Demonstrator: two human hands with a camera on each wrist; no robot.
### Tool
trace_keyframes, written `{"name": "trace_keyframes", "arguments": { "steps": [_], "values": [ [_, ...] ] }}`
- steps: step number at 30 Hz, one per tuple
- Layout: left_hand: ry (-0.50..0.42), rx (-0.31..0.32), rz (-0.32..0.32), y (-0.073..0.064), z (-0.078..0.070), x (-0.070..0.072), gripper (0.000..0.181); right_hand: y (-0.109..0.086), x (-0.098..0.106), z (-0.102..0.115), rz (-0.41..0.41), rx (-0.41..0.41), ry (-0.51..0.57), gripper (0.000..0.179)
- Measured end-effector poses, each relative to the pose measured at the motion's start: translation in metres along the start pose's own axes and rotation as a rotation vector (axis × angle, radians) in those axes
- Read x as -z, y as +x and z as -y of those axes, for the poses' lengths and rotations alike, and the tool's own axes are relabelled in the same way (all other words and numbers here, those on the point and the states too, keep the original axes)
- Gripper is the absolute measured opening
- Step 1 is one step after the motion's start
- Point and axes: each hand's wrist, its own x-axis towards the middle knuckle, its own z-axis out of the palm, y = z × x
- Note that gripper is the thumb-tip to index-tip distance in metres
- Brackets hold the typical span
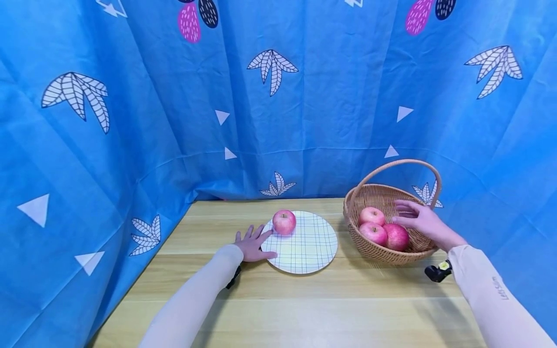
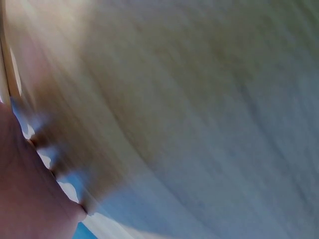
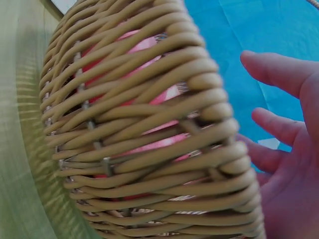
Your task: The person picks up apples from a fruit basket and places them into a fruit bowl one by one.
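A round white plate with a blue grid (image 1: 309,246) lies on the table, with one red apple (image 1: 284,222) near its upper left rim. My left hand (image 1: 254,244) is at the plate's left edge, fingers spread; the left wrist view catches only part of that hand (image 2: 35,194) close over the wood. On the right stands a wicker basket (image 1: 370,249) holding a paler apple (image 1: 372,216), a pink apple (image 1: 373,234) and a darker red apple (image 1: 396,237). Over the basket's right side, my right hand (image 1: 418,221) reaches in with loosely extended fingers, holding nothing, beside the apples.
The basket's tall arched handle (image 1: 396,163) rises behind my right hand. A blue patterned curtain (image 1: 322,121) hangs behind and along both sides of the light wooden table (image 1: 296,314). Bare wood lies between plate and basket.
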Motion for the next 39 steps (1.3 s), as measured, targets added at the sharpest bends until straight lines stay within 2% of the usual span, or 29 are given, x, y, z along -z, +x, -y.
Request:
{"name": "trace_keyframes", "arguments": {
  "steps": [8, 15, 22, 29, 39],
  "values": [
    [0.003, 0.020, 0.020, -0.005, -0.005, 0.006, 0.106, 0.004, -0.005, -0.007, -0.050, -0.054, -0.062, 0.086],
    [0.005, 0.020, 0.013, -0.005, -0.004, 0.004, 0.106, 0.005, -0.010, -0.006, -0.027, -0.057, -0.047, 0.090],
    [-0.001, 0.013, 0.012, -0.002, -0.002, 0.002, 0.108, 0.005, -0.011, -0.010, -0.021, -0.091, -0.080, 0.092],
    [0.008, 0.010, 0.006, -0.002, -0.001, 0.000, 0.108, 0.003, -0.012, -0.010, 0.030, -0.169, -0.068, 0.089],
    [0.000, 0.007, 0.014, -0.001, -0.002, 0.002, 0.109, 0.003, -0.013, -0.018, 0.115, -0.204, -0.033, 0.091]
  ]
}}
